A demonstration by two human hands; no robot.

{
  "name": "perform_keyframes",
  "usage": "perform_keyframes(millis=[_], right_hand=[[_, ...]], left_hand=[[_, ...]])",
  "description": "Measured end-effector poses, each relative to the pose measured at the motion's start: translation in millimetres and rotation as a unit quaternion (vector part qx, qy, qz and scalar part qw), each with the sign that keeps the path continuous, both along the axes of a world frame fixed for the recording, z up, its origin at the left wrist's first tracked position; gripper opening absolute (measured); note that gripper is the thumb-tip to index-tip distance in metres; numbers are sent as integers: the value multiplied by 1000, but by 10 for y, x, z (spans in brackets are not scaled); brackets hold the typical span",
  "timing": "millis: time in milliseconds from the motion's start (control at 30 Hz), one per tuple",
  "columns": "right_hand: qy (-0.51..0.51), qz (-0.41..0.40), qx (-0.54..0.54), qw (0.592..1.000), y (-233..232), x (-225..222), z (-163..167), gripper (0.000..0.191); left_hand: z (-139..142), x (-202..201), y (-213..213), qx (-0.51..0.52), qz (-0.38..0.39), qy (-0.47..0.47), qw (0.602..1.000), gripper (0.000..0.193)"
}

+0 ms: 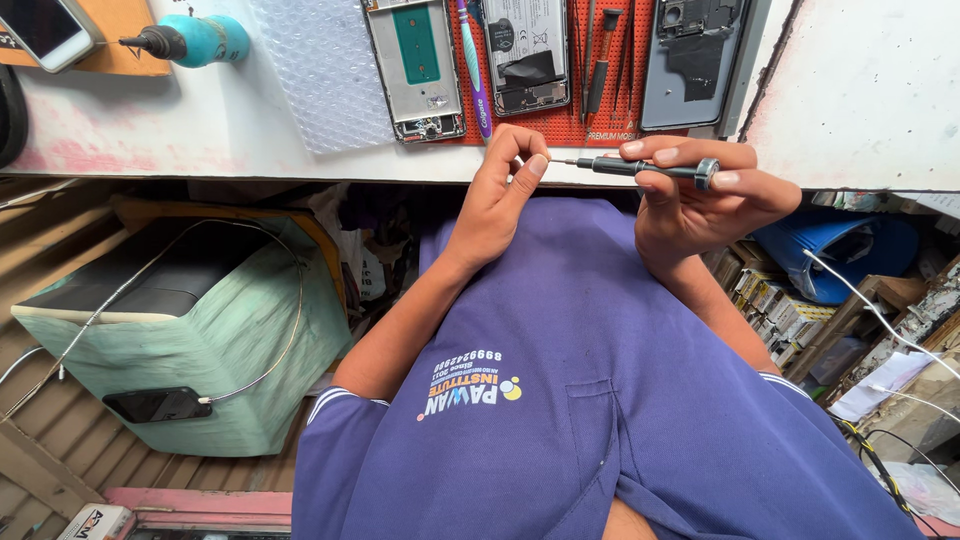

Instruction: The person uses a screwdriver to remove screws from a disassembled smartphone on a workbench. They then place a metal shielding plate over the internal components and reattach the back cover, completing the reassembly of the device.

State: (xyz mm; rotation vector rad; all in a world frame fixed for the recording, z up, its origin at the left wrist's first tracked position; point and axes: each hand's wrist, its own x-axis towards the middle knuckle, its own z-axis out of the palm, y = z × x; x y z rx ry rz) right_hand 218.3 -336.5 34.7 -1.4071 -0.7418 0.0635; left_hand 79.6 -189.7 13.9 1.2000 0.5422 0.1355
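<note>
My right hand point(705, 200) grips a slim dark precision screwdriver point(640, 168) and holds it level, just in front of the white table edge point(250, 165), tip pointing left. My left hand point(497, 195) has its thumb and forefinger pinched together right at the screwdriver's tip point(556, 161). Anything between those fingertips is too small to see. Both hands hover above my purple shirt point(600, 380), near a red work mat point(570, 125).
On the mat lie a phone frame with a green patch point(415, 65), a toothbrush point(472, 60), an opened phone point(525, 50), thin tools point(600, 60) and a grey back cover point(690, 60). Bubble wrap point(315, 70), a teal bottle point(195, 40) and a white phone point(45, 30) sit further left. Below the table: a green box point(190, 330), a blue bin point(840, 250).
</note>
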Motion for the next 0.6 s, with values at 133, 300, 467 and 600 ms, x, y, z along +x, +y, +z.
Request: perform_keyframes(millis=[133, 300, 467, 600], right_hand=[[38, 5, -15, 999, -38, -18, -18, 53], [38, -2, 3, 999, 39, 41, -101, 52], [9, 7, 11, 1000, 194, 241, -225, 50], [-39, 41, -9, 998, 312, 368, -282, 49]], left_hand=[[77, 9, 124, 246, -24, -18, 969, 8], [70, 139, 297, 444, -40, -60, 893, 13], [-115, 409, 484, 520, -62, -83, 848, 15], [-244, 552, 547, 547, -66, -79, 831, 15]])
